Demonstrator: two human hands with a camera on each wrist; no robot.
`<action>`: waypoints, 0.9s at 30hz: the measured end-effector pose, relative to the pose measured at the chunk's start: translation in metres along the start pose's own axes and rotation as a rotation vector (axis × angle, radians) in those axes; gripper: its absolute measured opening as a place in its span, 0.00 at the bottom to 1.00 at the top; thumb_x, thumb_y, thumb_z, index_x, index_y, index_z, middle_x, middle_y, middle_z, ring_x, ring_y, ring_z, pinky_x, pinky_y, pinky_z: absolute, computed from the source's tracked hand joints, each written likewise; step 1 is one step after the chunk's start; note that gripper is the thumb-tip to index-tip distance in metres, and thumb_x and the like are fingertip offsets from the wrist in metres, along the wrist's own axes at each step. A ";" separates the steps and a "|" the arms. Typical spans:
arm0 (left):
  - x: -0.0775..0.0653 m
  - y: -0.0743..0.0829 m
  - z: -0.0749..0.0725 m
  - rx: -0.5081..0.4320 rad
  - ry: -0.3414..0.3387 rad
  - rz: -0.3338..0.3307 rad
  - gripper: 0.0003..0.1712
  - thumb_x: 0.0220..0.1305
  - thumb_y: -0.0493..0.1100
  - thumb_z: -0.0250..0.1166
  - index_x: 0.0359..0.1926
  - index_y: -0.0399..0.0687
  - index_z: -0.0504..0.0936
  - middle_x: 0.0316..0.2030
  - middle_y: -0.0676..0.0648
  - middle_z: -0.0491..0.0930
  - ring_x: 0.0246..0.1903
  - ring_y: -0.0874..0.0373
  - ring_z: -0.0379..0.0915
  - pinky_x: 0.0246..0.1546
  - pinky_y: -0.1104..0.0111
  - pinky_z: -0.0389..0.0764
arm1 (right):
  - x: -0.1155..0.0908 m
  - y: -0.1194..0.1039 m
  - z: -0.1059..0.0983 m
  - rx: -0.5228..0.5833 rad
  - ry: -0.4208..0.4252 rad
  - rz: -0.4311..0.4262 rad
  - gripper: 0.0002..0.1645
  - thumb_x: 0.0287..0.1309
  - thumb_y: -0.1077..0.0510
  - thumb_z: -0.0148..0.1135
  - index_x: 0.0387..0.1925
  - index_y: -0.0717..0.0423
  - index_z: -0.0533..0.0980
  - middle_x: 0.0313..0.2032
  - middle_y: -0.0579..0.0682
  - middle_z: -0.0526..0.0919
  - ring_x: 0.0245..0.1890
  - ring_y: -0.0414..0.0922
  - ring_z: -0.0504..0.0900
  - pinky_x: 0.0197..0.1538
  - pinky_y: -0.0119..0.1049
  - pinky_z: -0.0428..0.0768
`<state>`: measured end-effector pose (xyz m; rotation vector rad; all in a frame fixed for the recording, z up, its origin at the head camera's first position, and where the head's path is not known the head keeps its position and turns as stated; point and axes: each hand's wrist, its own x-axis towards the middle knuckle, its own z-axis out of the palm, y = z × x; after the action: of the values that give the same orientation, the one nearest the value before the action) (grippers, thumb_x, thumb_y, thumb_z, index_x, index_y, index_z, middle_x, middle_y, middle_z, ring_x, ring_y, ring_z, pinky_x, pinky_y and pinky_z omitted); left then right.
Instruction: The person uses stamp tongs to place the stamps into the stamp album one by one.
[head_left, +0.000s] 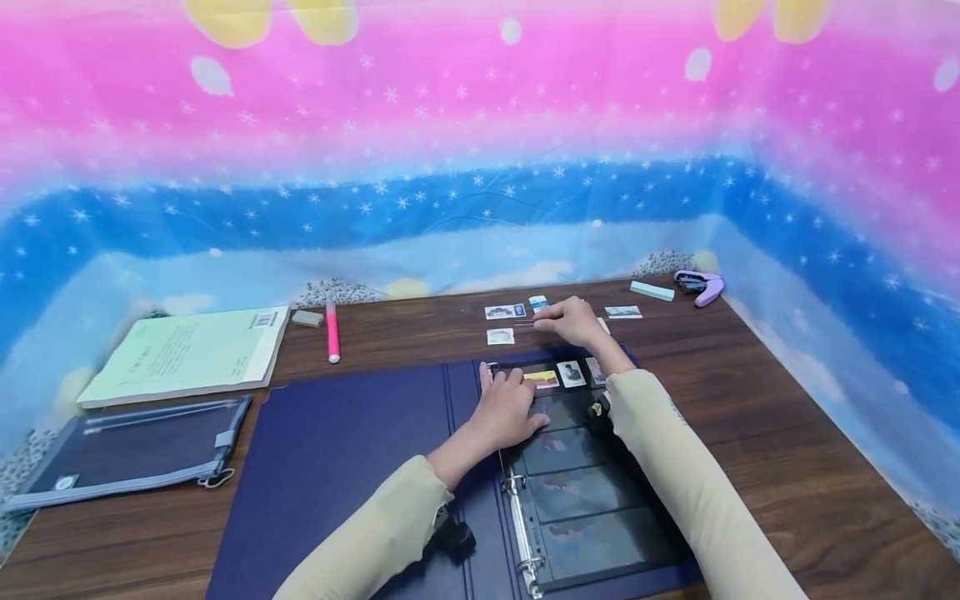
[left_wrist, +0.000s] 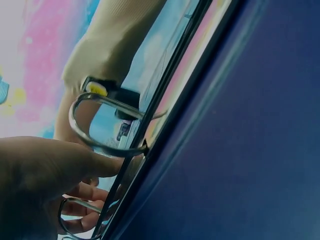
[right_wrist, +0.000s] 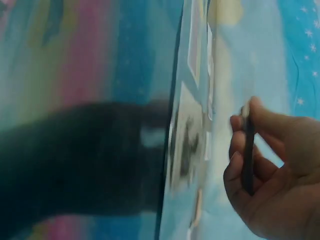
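A dark blue ring binder lies spread on the wooden table, with a black pocket page on its metal rings. My left hand rests on the upper left of the page, its fingers loosely extended near a yellow stamp. Beside that stamp in the top row is a black-and-white stamp. Beyond the page's top edge, my right hand pinches slim tweezers, whose thin tip points left among loose stamps. Closest to this tip are a blue-edged stamp and a pale stamp.
Another stamp lies to the right, below a pale blue bar and a purple stapler. On the left are a book, a zip pouch, a pink marker and an eraser. A patterned curtain surrounds the table.
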<state>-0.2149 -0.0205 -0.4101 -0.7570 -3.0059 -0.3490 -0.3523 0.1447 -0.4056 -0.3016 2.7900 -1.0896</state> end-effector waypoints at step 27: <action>-0.001 0.005 0.008 -0.063 -0.009 -0.020 0.22 0.62 0.52 0.59 0.48 0.40 0.75 0.47 0.41 0.73 0.51 0.46 0.66 0.62 0.42 0.57 | 0.020 -0.002 0.011 -0.092 -0.122 0.085 0.13 0.59 0.53 0.60 0.42 0.52 0.83 0.49 0.55 0.82 0.29 0.43 0.78 0.35 0.33 0.72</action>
<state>-0.2113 -0.0154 -0.4166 -0.7347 -3.0259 -0.4442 -0.3693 0.1314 -0.4135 -0.2482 2.7220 -0.8949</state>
